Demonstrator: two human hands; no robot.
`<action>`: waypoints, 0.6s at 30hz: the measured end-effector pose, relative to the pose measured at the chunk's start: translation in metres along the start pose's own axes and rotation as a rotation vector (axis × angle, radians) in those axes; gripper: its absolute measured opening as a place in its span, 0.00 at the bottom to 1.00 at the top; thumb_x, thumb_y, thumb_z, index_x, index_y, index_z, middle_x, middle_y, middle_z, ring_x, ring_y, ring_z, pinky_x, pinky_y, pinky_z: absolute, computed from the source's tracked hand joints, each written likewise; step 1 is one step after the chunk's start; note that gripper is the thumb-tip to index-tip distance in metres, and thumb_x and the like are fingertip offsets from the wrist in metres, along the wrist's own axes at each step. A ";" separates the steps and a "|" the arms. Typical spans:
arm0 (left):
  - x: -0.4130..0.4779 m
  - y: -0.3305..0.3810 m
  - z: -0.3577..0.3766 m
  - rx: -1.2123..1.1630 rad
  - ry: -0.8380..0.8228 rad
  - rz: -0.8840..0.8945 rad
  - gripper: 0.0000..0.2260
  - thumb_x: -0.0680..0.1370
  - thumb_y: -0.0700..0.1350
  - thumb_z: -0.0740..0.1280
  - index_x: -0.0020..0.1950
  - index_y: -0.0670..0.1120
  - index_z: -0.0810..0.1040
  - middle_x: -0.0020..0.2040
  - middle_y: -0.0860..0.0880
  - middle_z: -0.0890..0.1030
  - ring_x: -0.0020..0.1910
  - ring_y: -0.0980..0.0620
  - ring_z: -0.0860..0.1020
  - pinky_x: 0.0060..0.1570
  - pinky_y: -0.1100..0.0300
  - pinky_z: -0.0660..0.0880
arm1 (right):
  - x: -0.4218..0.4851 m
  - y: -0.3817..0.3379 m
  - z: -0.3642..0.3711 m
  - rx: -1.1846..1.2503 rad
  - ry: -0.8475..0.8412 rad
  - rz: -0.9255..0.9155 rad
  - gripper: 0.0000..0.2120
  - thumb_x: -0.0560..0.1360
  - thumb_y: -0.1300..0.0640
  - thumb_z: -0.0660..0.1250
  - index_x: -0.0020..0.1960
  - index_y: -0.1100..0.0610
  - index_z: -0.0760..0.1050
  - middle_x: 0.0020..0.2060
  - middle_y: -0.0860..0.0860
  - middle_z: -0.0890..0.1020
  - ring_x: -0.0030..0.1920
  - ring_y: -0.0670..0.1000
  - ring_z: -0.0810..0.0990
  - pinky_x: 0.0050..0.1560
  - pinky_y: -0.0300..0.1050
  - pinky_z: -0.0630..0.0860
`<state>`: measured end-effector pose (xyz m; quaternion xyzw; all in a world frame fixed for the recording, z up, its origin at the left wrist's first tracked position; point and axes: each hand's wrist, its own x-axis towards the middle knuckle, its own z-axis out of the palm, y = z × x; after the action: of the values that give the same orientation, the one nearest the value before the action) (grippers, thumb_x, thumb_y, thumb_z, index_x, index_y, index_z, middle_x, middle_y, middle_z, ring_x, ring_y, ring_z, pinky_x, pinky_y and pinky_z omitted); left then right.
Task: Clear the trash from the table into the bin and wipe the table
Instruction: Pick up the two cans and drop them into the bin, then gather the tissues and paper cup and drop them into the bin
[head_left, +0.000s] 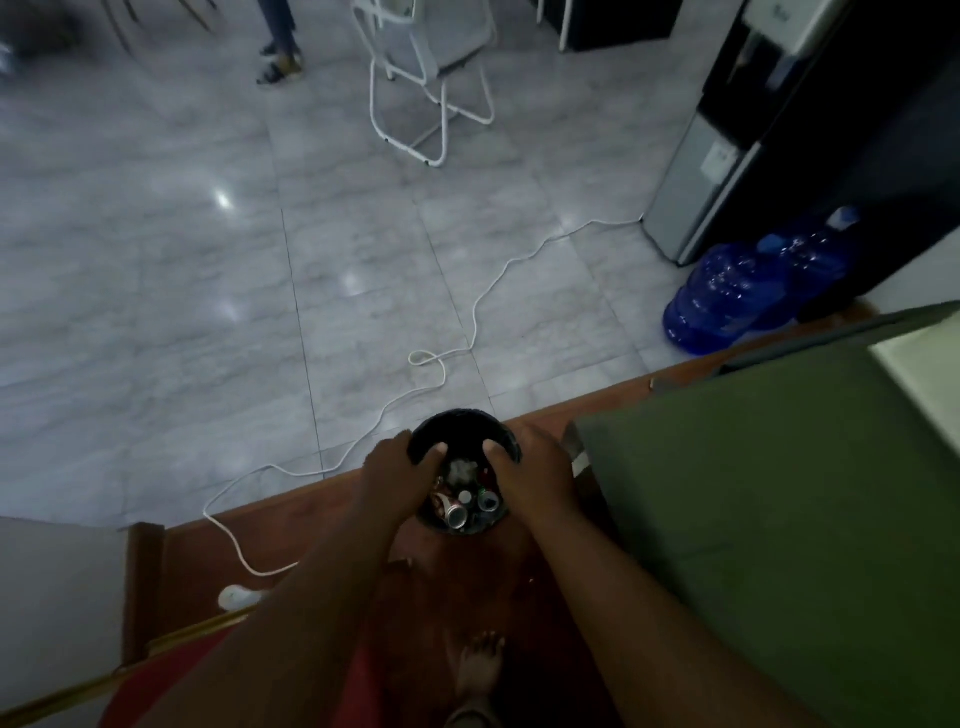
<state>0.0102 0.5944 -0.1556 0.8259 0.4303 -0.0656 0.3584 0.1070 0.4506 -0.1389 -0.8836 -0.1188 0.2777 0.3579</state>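
Note:
A small round black bin (462, 428) is at the lower centre, above a reddish carpet. Inside it lie crushed cans (457, 514), a bottle cap and crumpled paper. My left hand (400, 467) grips the bin's left rim, thumb curled over the edge. On the opposite rim my right hand (535, 467) holds on the same way. A green-covered table (779, 493) fills the right side, just beside my right arm.
A white cable (441, 374) snakes across the grey tiled floor to a plug block (234, 596) at the lower left. Blue water jugs (737, 296) and a dispenser (717, 171) stand at the right. A white folding chair (431, 78) and a person's legs (280, 41) are far back.

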 end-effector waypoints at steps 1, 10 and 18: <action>-0.008 0.010 -0.012 0.007 0.001 0.009 0.27 0.76 0.62 0.62 0.66 0.44 0.74 0.64 0.40 0.78 0.63 0.41 0.75 0.61 0.52 0.70 | -0.009 -0.012 -0.011 0.000 0.025 -0.035 0.27 0.76 0.43 0.64 0.71 0.55 0.68 0.68 0.54 0.73 0.68 0.54 0.71 0.66 0.49 0.69; -0.119 0.136 -0.081 -0.004 0.141 0.268 0.33 0.75 0.65 0.62 0.73 0.45 0.68 0.71 0.41 0.71 0.70 0.41 0.70 0.70 0.48 0.64 | -0.131 -0.039 -0.179 0.165 0.364 -0.178 0.29 0.75 0.42 0.65 0.71 0.55 0.68 0.69 0.54 0.71 0.69 0.53 0.69 0.68 0.46 0.65; -0.217 0.249 -0.015 0.034 0.061 0.516 0.32 0.75 0.65 0.62 0.72 0.45 0.69 0.69 0.42 0.74 0.68 0.43 0.72 0.67 0.50 0.66 | -0.239 0.070 -0.327 0.134 0.640 -0.081 0.29 0.75 0.44 0.66 0.71 0.58 0.69 0.69 0.56 0.73 0.69 0.55 0.70 0.69 0.45 0.64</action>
<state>0.0607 0.3672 0.0791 0.9158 0.2148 0.0456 0.3363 0.1004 0.1176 0.1023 -0.8951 -0.0169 -0.0215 0.4450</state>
